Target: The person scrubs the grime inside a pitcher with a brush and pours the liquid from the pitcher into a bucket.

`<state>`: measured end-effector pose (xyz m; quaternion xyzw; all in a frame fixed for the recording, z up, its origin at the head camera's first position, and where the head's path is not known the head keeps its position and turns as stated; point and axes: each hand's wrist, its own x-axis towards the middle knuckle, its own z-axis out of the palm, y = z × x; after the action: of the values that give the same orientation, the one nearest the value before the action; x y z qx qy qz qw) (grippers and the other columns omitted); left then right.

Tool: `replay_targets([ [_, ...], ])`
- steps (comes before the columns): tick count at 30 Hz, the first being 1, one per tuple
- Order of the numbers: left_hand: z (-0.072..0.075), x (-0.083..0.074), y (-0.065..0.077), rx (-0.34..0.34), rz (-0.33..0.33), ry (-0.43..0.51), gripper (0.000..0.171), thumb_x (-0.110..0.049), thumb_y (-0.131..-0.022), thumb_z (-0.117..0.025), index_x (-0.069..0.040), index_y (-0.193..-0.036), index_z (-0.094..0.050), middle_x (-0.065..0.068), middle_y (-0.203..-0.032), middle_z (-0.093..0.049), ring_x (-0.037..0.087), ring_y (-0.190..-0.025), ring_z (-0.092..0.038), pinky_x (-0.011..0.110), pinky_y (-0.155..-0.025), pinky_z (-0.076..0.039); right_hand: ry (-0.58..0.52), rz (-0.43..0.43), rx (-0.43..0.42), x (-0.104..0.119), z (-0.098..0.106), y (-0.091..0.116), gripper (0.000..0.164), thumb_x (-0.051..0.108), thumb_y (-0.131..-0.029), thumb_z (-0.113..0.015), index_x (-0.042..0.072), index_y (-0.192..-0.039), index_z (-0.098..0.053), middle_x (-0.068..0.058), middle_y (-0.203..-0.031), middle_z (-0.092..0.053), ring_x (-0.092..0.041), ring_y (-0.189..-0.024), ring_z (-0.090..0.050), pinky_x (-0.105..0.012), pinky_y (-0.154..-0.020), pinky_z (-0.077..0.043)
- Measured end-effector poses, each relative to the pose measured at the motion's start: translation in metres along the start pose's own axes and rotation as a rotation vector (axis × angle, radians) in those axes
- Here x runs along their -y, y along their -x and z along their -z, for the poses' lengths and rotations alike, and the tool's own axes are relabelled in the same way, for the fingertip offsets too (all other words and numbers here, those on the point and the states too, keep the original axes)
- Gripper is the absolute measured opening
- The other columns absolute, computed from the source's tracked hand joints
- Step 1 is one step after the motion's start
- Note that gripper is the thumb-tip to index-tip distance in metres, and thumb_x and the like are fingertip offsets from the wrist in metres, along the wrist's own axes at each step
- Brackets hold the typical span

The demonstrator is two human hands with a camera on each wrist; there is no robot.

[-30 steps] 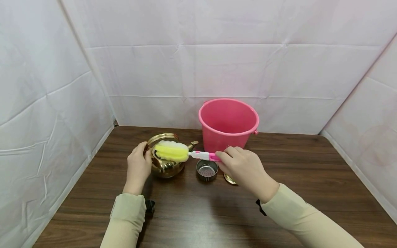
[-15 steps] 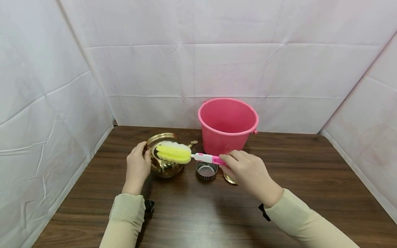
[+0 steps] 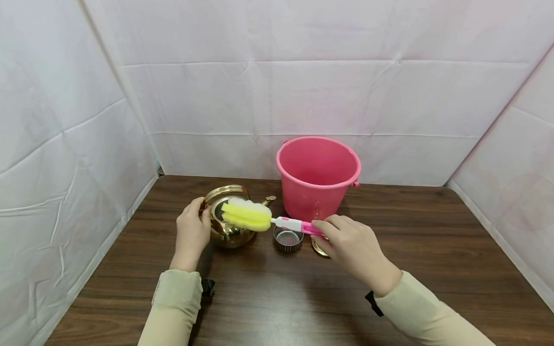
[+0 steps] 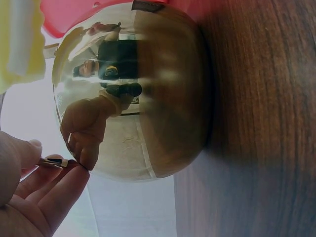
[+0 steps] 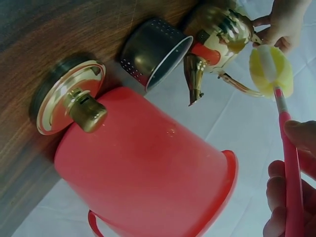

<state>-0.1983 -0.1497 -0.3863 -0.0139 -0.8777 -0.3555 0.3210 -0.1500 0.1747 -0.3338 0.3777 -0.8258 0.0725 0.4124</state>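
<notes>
At the left of the head view, a gold kettle (image 3: pixel 232 239) stands lidless on the table, its spout toward the bucket. My left hand (image 3: pixel 192 234) pinches the kettle's handle between thumb and fingers, as the left wrist view shows at the metal handle end (image 4: pixel 55 162). My right hand (image 3: pixel 354 247) grips a sponge bottle brush (image 3: pixel 247 215) by its pink handle. The yellow and white brush head is held over the kettle's opening and covers part of it in the head view. Below the brush handle sits a perforated metal strainer (image 3: pixel 287 241).
A pink bucket (image 3: pixel 313 199) stands behind the strainer, near the back edge of the table. The gold kettle lid (image 5: pixel 71 101), knob up, lies in front of the bucket, partly hidden by my right hand in the head view. White cloth walls (image 3: pixel 268 103) surround the brown table (image 3: pixel 268 307).
My right hand has drawn the brush a little to the right and slightly toward me, uncovering more of the kettle's opening. The left hand and the kettle stay in place.
</notes>
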Motion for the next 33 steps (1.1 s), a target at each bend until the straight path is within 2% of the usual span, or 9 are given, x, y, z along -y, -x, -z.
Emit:
replay_targets([
  [6, 0.001, -0.001, -0.001, 0.016, 0.021, 0.003, 0.024, -0.005, -0.093, -0.056, 0.007, -0.113, -0.058, 0.028, -0.104, -0.063, 0.041, -0.094, -0.062, 0.05, -0.079, -0.052, -0.002, -0.028, 0.012, -0.001, 0.002, 0.005, 0.028, 0.016, -0.068, -0.08, 0.012, -0.094, -0.072, -0.001, -0.078, -0.064, -0.016, -0.064, -0.06, -0.031, -0.052, -0.051],
  [11, 0.0, -0.001, -0.001, 0.032, 0.032, 0.006, 0.025, -0.006, -0.093, -0.056, 0.007, -0.114, -0.058, 0.027, -0.105, -0.063, 0.04, -0.095, -0.062, 0.05, -0.079, -0.052, 0.005, -0.019, -0.021, -0.001, 0.004, 0.008, 0.032, 0.016, -0.065, -0.083, 0.012, -0.095, -0.072, 0.001, -0.078, -0.065, -0.014, -0.062, -0.059, -0.029, -0.05, -0.05],
  [16, 0.001, -0.001, -0.001, 0.042, 0.048, 0.014, 0.024, -0.007, -0.093, -0.056, 0.006, -0.114, -0.058, 0.027, -0.105, -0.063, 0.04, -0.096, -0.062, 0.049, -0.079, -0.052, -0.01, -0.037, -0.019, -0.001, 0.004, 0.014, 0.032, 0.015, -0.065, -0.083, 0.012, -0.096, -0.072, 0.002, -0.078, -0.065, -0.014, -0.063, -0.06, -0.03, -0.051, -0.05],
  [22, 0.001, -0.001, -0.001, 0.045, 0.058, 0.018, 0.024, -0.007, -0.093, -0.056, 0.006, -0.114, -0.058, 0.027, -0.105, -0.063, 0.04, -0.095, -0.062, 0.049, -0.079, -0.052, -0.027, -0.072, -0.004, -0.004, 0.004, 0.023, 0.023, 0.02, -0.074, -0.077, 0.011, -0.095, -0.072, 0.001, -0.077, -0.065, -0.014, -0.064, -0.06, -0.031, -0.053, -0.051],
  [26, 0.002, 0.0, 0.0, 0.048, 0.06, 0.019, 0.025, -0.008, -0.094, -0.055, 0.006, -0.114, -0.058, 0.027, -0.105, -0.063, 0.04, -0.095, -0.062, 0.049, -0.078, -0.052, -0.023, -0.071, -0.033, -0.004, 0.004, 0.026, 0.018, 0.024, -0.082, -0.07, 0.012, -0.094, -0.072, 0.002, -0.076, -0.065, -0.013, -0.062, -0.06, -0.03, -0.051, -0.05],
  [29, 0.001, 0.001, 0.0, 0.039, 0.051, 0.014, 0.025, -0.007, -0.093, -0.055, 0.006, -0.114, -0.058, 0.027, -0.105, -0.063, 0.04, -0.094, -0.062, 0.049, -0.078, -0.052, -0.019, -0.076, -0.049, -0.005, 0.005, 0.028, 0.02, 0.028, -0.087, -0.063, 0.012, -0.094, -0.072, 0.002, -0.074, -0.064, -0.013, -0.061, -0.059, -0.03, -0.05, -0.049],
  [33, 0.0, 0.002, -0.001, 0.015, 0.03, 0.011, 0.023, -0.005, -0.093, -0.056, 0.007, -0.113, -0.059, 0.027, -0.102, -0.063, 0.04, -0.092, -0.063, 0.049, -0.077, -0.053, -0.017, -0.096, -0.052, -0.006, 0.005, 0.032, 0.024, 0.032, -0.09, -0.06, 0.012, -0.093, -0.072, 0.002, -0.074, -0.064, -0.014, -0.061, -0.059, -0.032, -0.05, -0.049],
])
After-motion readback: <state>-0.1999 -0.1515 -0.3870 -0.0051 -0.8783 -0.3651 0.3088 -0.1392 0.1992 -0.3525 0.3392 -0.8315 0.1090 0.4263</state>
